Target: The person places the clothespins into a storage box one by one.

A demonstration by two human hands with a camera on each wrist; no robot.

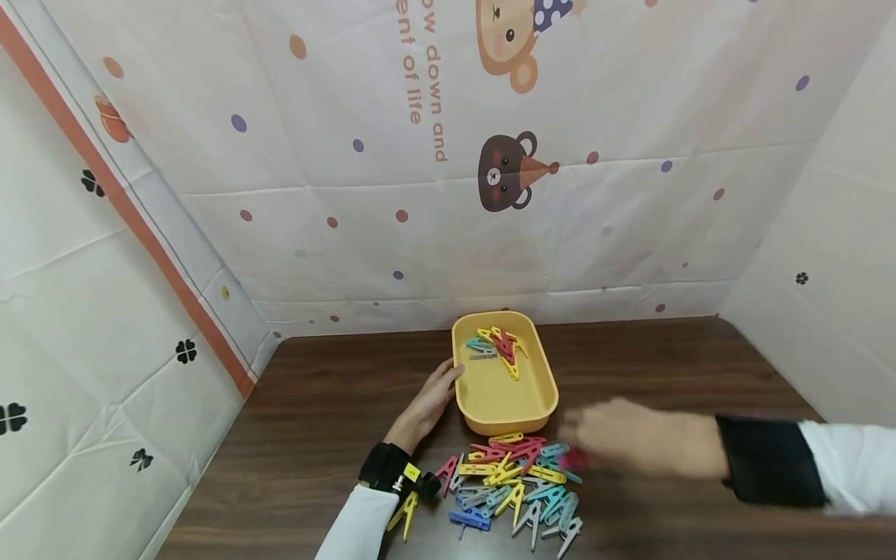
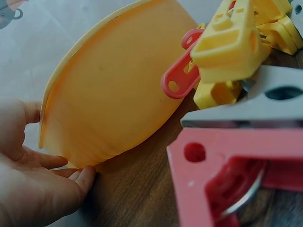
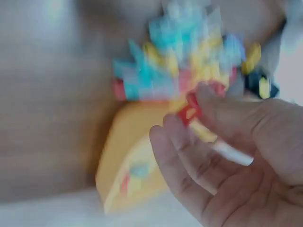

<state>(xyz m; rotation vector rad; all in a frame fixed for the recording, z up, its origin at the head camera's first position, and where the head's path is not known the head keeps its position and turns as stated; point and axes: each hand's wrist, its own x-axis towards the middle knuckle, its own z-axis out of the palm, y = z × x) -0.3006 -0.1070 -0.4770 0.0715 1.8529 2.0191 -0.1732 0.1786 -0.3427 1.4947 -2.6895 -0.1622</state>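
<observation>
A yellow tray (image 1: 505, 422) stands on the dark wooden table (image 1: 322, 404) with a few clothespins (image 1: 498, 346) at its far end. My left hand (image 1: 430, 400) lies with straight fingers against the tray's left wall (image 2: 118, 94); the fingertips (image 2: 87, 177) touch its base. A pile of coloured clothespins (image 1: 511, 486) lies just in front of the tray. My right hand (image 1: 574, 435), blurred, hovers over the pile's right edge and pinches a red clothespin (image 3: 191, 111) between thumb and fingers. In the left wrist view a red clothespin (image 2: 227, 175) fills the foreground.
A lone yellow clothespin (image 1: 404, 513) lies beside my left wrist. Patterned cloth walls (image 1: 434, 233) close in the table at the back, left and right. Bare wood stretches left of the tray and at the right rear.
</observation>
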